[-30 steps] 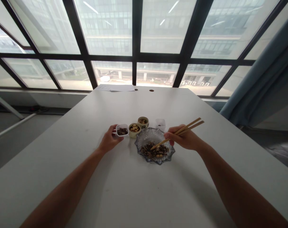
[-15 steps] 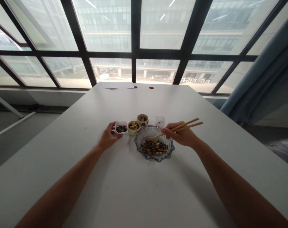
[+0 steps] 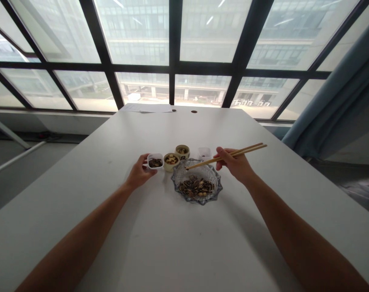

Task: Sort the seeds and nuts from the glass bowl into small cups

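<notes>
My left hand (image 3: 140, 172) holds a small white square dish (image 3: 155, 162) of dark striped seeds by its left side. My right hand (image 3: 233, 163) grips a pair of wooden chopsticks (image 3: 227, 156), nearly together, their tips above the rear left of a scalloped glass bowl (image 3: 216, 178). Something small and dark shows at the tips, probably a seed. Striped seeds (image 3: 195, 186) and a few pale nuts lie in the bowl. Beside the white dish stands a cream cup (image 3: 171, 168) of pale nuts, with a second cream cup (image 3: 186, 156) behind it.
Another white square dish (image 3: 205, 150) with a little dark content stands behind the bowl, left of my right hand. Papers (image 3: 148, 108) lie at the white table's (image 3: 169, 243) far left edge, near two round holes. Beyond are windows, with a blue curtain (image 3: 330, 97) at the right.
My right hand has lifted the chopsticks, their tips rising from the seeds toward the bowl's rear left rim, and they have closed together. My left hand still holds the dish.
</notes>
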